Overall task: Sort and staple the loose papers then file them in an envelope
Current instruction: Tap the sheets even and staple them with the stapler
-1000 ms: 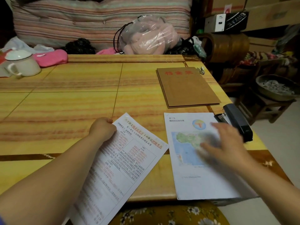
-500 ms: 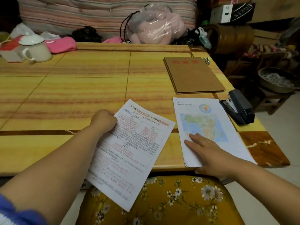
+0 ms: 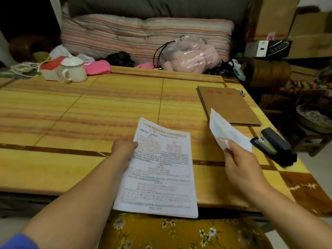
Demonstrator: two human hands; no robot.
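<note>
Papers were split between both hands above the near edge of the surface [image 3: 89, 112]. The left hand [image 3: 124, 150] gripped the text sheets [image 3: 159, 169] at their left margin, fingers curled under and thumb on top, so the printed face lay flat and readable; the thick lower edge suggested several sheets, though their number could not be told. The right hand [image 3: 240, 166] pinched the map sheet [image 3: 222, 132] by its near corner, lifted and tilted up off the surface, probably to bring it over to the other stack for sorting. It was blurred, so whether it was one sheet or more was unclear.

One stapler [image 3: 274, 146] lay just right of the raised sheet, near the surface's right edge, within easy reach for the next step. One brown envelope [image 3: 228, 106] lay flat beyond it, possibly with a second beneath. At the far left stood one lidded mug [image 3: 73, 69] beside a red-topped box [image 3: 50, 69].
</note>
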